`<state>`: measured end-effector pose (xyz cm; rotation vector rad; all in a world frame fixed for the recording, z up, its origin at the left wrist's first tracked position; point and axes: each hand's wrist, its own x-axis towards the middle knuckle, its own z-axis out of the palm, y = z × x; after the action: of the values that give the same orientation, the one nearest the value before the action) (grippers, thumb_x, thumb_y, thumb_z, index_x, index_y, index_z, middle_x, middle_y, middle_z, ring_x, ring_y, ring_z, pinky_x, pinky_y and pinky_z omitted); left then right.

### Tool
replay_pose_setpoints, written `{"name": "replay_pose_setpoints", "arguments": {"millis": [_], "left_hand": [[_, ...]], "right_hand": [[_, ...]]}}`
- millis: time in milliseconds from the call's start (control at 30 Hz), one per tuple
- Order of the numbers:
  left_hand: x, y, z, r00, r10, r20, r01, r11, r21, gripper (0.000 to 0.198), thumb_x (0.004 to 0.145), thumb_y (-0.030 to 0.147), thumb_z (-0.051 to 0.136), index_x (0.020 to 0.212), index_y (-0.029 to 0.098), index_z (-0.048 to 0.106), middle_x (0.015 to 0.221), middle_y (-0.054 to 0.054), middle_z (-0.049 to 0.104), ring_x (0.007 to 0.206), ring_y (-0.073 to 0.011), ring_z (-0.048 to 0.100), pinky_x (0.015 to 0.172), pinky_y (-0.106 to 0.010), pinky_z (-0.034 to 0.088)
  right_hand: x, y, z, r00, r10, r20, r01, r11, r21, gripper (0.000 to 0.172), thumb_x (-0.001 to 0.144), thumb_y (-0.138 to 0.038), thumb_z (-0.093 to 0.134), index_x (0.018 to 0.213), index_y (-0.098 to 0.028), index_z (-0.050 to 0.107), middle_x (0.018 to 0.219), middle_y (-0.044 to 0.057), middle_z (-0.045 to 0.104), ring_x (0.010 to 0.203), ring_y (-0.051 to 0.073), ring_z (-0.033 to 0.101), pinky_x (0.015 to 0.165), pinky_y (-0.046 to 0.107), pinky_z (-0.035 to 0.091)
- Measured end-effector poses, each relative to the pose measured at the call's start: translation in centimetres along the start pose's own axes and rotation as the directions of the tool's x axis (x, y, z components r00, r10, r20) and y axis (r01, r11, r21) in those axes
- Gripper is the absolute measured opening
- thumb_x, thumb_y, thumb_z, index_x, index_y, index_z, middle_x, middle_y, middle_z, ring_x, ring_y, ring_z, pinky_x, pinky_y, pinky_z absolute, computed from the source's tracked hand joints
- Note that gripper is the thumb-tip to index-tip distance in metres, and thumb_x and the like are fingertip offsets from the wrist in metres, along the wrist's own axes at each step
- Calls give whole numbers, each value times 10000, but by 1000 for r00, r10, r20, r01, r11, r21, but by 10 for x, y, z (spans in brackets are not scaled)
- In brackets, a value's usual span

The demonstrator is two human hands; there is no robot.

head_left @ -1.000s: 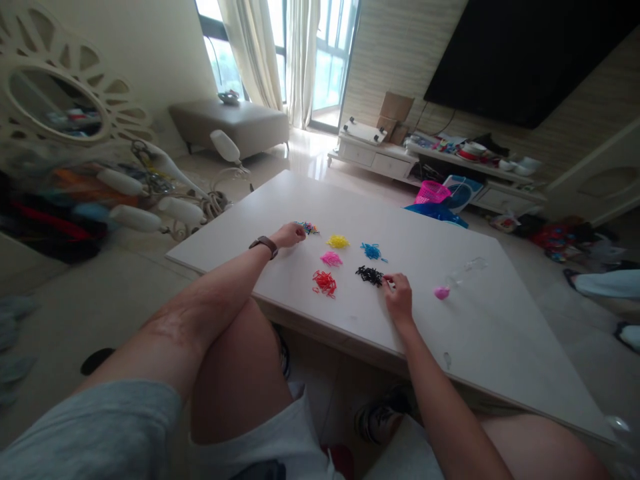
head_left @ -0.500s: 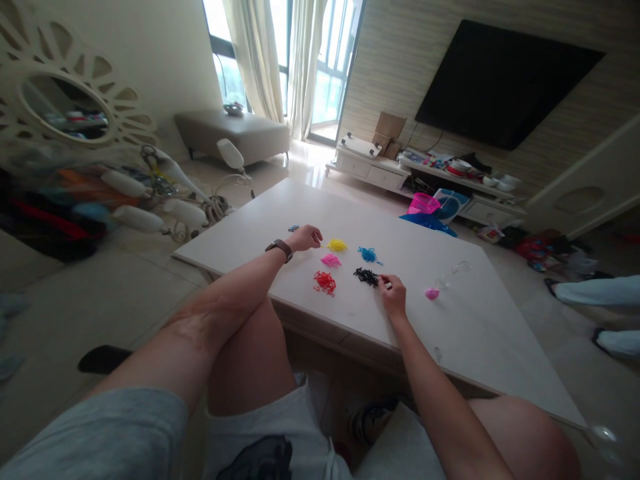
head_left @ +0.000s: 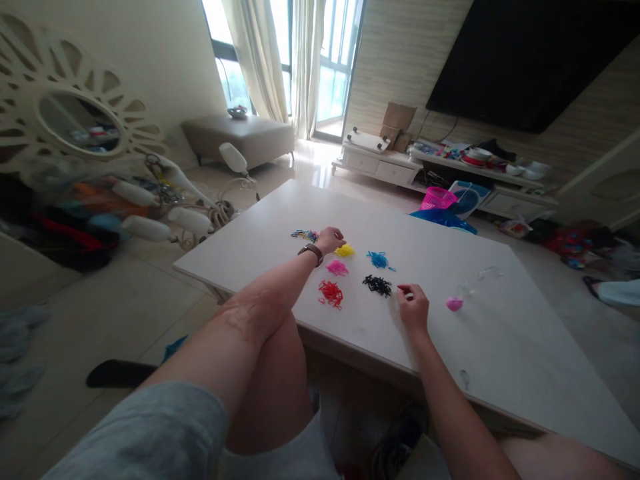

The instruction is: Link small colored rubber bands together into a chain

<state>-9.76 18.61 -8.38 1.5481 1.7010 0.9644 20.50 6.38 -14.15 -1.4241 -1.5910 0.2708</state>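
Observation:
My left hand (head_left: pixel 331 240) reaches over the table beside the pile of small yellow pieces (head_left: pixel 345 250). Its fingers are curled, and whatever they may hold is hidden. A mixed-colour cluster of small pieces (head_left: pixel 304 235) lies just left of that hand. Right of the pile of small black pieces (head_left: pixel 377 285), and apart from it, is my right hand (head_left: pixel 414 307). Its fingers are bent inward; anything in them is too small to make out. Nearer me lie small pink pieces (head_left: pixel 337 267) and red loop-shaped pieces (head_left: pixel 331 294). Small blue pieces (head_left: pixel 379 260) lie behind the black ones.
A pink lump (head_left: pixel 454 304) and a clear object (head_left: pixel 490 272) are on the white table (head_left: pixel 365 327) at right. Beyond stand a pink basket (head_left: pixel 439 198) and a TV cabinet (head_left: pixel 395 172). A lamp with white shades (head_left: pixel 146 228) is at left.
My right hand has drawn away from the black pile to the right. My left hand has moved closer over the yellow pile, uncovering more of the mixed cluster. The view has shifted slightly.

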Motion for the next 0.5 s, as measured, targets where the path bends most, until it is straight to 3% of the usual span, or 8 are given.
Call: {"name": "replay_pose_setpoints", "arguments": {"millis": [133,233,333,400,500], "left_hand": [[10,-10,-19,999,-18,-39,19,1000,23,91,800,143,729,889,139,743,876,-79,748,706,-144,698,689,-235,518],[14,-28,-45,979,-75,-191,109,979,173,187,774,143,727,958,170,752,1002,-110,742,971,-224,684,847,-289,513],[12,-51,-63,941,-89,-326,198,927,319,441,729,175,757,1166,209,708,1310,-146,638,1292,-323,511,974,-389,475],[9,-62,-68,949,-125,-290,233,897,375,528,720,157,745,1238,234,683,1402,-143,579,1358,-355,438,1004,-448,453],[6,-69,-68,955,-178,-237,264,874,409,402,734,154,726,1126,242,740,1346,-144,617,1325,-371,473,1013,-483,427]], "right_hand": [[1,0,0,1000,24,-8,-24,1000,18,166,819,-312,585,833,-187,692,851,40,656,736,177,607,622,293,483],[1,0,0,999,31,-17,-30,999,24,164,816,-310,589,830,-186,695,849,37,652,738,176,607,624,292,486],[1,-1,0,998,48,-26,-47,998,39,163,813,-311,594,824,-186,698,846,36,652,737,176,608,622,290,486],[0,-1,0,998,55,-31,-54,997,50,163,811,-311,595,820,-185,698,846,38,653,735,177,608,621,290,487],[-1,-1,-1,998,50,-32,-48,997,54,161,809,-306,591,811,-185,697,841,40,650,732,179,607,623,293,489]]}}
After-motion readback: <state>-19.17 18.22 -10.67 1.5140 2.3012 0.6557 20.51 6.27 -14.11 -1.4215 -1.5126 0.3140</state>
